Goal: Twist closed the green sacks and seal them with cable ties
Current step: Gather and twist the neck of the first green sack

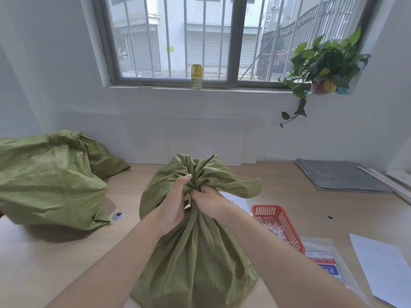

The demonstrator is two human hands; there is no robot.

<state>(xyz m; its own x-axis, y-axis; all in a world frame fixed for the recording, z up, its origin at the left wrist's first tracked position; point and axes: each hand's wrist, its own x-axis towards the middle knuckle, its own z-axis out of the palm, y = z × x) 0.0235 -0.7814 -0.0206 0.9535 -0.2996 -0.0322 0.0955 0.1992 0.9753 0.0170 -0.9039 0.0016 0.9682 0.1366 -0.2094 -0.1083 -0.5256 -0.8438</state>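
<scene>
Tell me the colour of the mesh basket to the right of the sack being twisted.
Red. The basket shows best in the head view, the only one given.

Only one camera was there, a wide-angle one worn on the person's head. It faced forward and down across the table (44, 263) toward the window (233, 41) and sat close above the sack (195, 252), whose base ran off the bottom edge.
</scene>
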